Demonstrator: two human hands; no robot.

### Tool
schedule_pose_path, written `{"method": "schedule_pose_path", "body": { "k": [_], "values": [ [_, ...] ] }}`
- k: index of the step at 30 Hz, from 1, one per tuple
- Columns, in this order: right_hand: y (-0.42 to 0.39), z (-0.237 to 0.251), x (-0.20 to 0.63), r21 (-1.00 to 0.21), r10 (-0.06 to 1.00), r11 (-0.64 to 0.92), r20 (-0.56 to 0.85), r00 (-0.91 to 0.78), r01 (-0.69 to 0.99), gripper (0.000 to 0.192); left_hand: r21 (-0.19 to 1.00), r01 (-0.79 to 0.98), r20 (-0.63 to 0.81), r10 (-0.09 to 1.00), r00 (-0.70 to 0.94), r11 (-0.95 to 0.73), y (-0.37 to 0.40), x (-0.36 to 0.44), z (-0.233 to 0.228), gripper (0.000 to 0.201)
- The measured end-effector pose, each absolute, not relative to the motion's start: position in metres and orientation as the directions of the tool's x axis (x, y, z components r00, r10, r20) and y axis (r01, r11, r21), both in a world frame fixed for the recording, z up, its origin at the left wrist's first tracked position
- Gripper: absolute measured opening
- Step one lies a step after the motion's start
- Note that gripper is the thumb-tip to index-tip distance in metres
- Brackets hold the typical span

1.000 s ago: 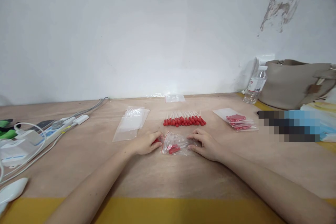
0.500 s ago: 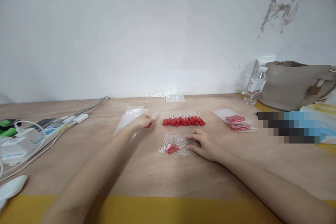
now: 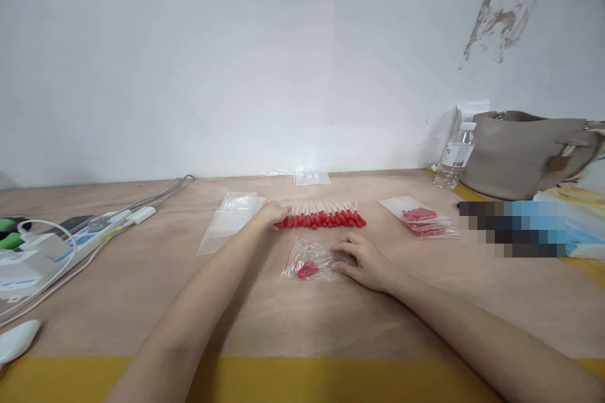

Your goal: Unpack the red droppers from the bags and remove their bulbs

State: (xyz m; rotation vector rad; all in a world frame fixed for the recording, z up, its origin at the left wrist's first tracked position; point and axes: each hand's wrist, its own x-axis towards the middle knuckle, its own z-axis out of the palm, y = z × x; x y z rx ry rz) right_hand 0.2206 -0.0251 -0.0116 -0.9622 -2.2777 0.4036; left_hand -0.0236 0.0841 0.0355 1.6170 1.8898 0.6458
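A row of pale sticks with red tips (image 3: 326,220) lies side by side on the table, tips toward me. At the row's left end, my left hand (image 3: 273,215) is closed around the last sticks, its fingertips partly hidden. In front of the row lies a clear zip bag (image 3: 314,257) with small red pieces (image 3: 307,269) inside. My right hand (image 3: 366,262) rests at this bag's right edge, thumb and fingers apart and touching the plastic.
Flat clear bags (image 3: 227,227) lie on the left, and filled bags with red contents (image 3: 423,221) are stacked on the right. Farther right stand a water bottle (image 3: 454,156) and a grey handbag (image 3: 515,157). A power strip (image 3: 85,242) with cables sits at far left.
My left hand has moved right, bringing its red-tipped sticks against the left end of the row. My right hand stays at the bag. The view has shifted slightly.
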Motion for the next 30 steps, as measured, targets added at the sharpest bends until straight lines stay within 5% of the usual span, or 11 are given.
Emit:
{"method": "schedule_pose_path", "body": {
  "k": [10, 18, 23, 30],
  "values": [
    [-0.025, -0.012, 0.22, -0.494, 0.732, 0.68, 0.415, -0.54, 0.543, 0.031, 0.58, 0.814, 0.042, 0.997, -0.068, 0.031, 0.058, -0.035, 0.034, 0.029],
    [-0.026, -0.009, 0.221, -0.497, 0.719, 0.693, 0.418, -0.555, 0.523, 0.031, 0.495, 0.803, 0.472, 0.878, 0.072, -0.332, -0.011, -0.03, 0.027, 0.019],
    [-0.027, -0.011, 0.221, -0.49, 0.713, 0.699, 0.427, -0.556, 0.521, 0.028, 0.604, 0.59, 0.377, 0.845, 0.38, -0.535, -0.038, -0.033, 0.008, 0.016],
    [-0.025, -0.013, 0.218, -0.465, 0.737, 0.674, 0.477, -0.478, 0.575, 0.019, 0.753, 0.361, 0.211, 0.721, 0.66, -0.551, -0.037, -0.033, 0.016, 0.03]
  ]
}}
